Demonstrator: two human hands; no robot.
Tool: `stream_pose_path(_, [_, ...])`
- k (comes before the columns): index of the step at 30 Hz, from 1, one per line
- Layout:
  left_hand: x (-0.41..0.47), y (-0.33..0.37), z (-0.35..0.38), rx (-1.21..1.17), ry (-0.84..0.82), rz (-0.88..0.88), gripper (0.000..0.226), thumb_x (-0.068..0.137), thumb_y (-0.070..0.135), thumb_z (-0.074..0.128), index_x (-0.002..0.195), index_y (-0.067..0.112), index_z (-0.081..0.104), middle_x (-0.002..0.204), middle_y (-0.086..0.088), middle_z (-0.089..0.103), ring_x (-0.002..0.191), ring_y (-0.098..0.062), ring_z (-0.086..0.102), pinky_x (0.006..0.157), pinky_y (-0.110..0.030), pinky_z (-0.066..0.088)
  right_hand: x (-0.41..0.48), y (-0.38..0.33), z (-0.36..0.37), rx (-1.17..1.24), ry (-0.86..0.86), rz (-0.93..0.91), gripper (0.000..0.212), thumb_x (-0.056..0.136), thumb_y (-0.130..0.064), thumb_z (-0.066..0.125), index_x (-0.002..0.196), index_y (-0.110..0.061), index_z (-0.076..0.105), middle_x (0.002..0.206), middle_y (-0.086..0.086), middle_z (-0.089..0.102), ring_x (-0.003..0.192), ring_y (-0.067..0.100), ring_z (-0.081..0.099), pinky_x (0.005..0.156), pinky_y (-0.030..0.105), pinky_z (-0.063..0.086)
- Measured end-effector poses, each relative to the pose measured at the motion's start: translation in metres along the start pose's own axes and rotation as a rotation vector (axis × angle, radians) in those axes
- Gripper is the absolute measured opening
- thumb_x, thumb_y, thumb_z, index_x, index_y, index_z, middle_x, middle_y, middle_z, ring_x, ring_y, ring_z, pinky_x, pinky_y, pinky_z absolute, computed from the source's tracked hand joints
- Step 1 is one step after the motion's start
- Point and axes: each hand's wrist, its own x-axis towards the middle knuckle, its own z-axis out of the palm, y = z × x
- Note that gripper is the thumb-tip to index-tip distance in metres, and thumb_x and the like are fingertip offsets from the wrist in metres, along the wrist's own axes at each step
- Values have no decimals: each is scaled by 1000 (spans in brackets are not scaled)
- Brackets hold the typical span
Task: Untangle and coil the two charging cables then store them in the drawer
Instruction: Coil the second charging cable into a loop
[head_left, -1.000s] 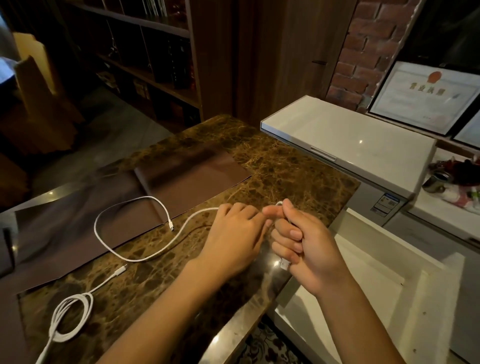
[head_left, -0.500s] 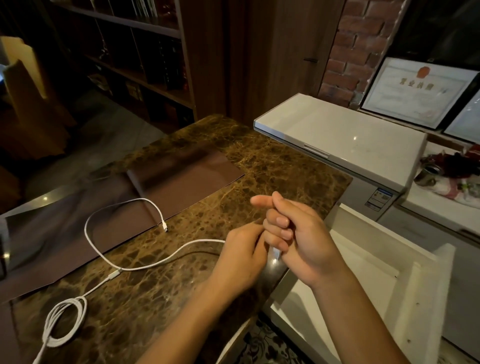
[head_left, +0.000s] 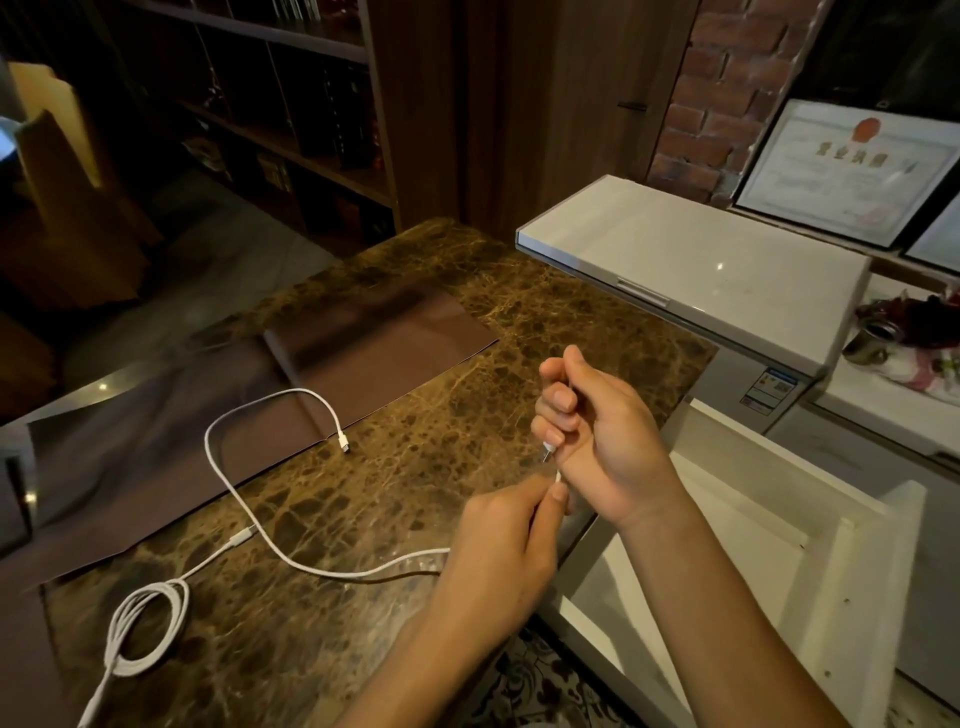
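My left hand (head_left: 498, 551) pinched the white cable (head_left: 249, 512) between thumb and fingers, just under my right hand (head_left: 597, 436), whose fingers were curled shut around the same cable's end. At four o'clock the white drawer (head_left: 857, 561) stood open. From my left hand the cable trailed to nine o'clock across the marble table (head_left: 519, 312). At eight o'clock lay the coiled cable (head_left: 143, 631). Its plug touched the loose one's curve.

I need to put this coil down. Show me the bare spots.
Bare marble lies between the brown mat and the white lid; the open drawer is also bare. It is crowded at the left, around the loose cable and coiled cable.
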Motion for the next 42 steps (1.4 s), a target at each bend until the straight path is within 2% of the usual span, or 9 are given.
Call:
stream_pose_path(4, [2,-1,-10,159,-31,25,32,104,33,44,79,22,59,63,5,58,61,-14,54,60,-31,46,-1,6,-4,-134,-10,-21,34,101,-28,50,85,-8,72,60,0,47,52,9,36,47,23,32])
stream_pose_path(17, [12,5,-39,342,-102,125,23,99,39,48,80,31,58,69,13,55,63,-4,51,58,-18,39,-7,36,-21,-438,12,-53,36,106,-21,45,89,-8,74,66,1,55,58,7,47,56,19,43])
stream_pose_path(21, [9,3,-38,360,-115,118,25,99,40,46,80,29,58,69,12,56,62,-5,50,58,-25,45,-4,39,-24,-210,102,65,31,106,-20,46,93,-5,70,66,-1,53,54,6,44,46,19,38])
stream_pose_path(25, [9,-3,-39,405,-123,96,30,100,42,46,73,29,53,65,12,49,58,-5,46,56,-24,41,7,33,-37,155,155,180,25,105,-21,45,99,-4,63,65,-2,50,52,7,42,49,20,38])
stream_pose_path(27, [10,-6,-37,425,-128,89,32,101,43,45,75,28,56,66,12,49,59,-5,46,58,-25,43,10,33,-43,196,167,182,25,106,-20,44,98,-4,62,64,-2,51,52,6,43,50,20,39])
stream_pose_path(32, [14,-12,-36,400,-109,92,31,101,43,46,73,31,52,63,11,50,58,-5,47,56,-24,40,5,43,-42,-51,137,96,27,106,-18,45,99,-2,66,68,1,52,57,8,45,55,23,39])
stream_pose_path(35, [19,-14,-38,382,-90,104,29,101,44,46,81,31,63,67,14,55,59,-2,50,58,-24,44,-2,52,-35,-335,95,13,34,106,-23,47,89,-12,74,70,1,58,63,10,53,61,25,46])
stream_pose_path(38, [27,-13,-44,356,-54,106,40,102,47,43,81,28,71,68,13,64,60,1,58,61,-22,51,-11,62,-26,-529,29,17,36,102,-30,45,89,-13,74,81,12,67,78,25,63,71,40,51])
stream_pose_path(42, [42,-18,-54,315,35,72,56,99,55,43,63,20,66,57,4,64,54,-6,59,58,-31,52,-23,73,-15,-593,41,39,34,99,-26,42,73,-15,61,60,-1,56,58,15,50,56,33,38])
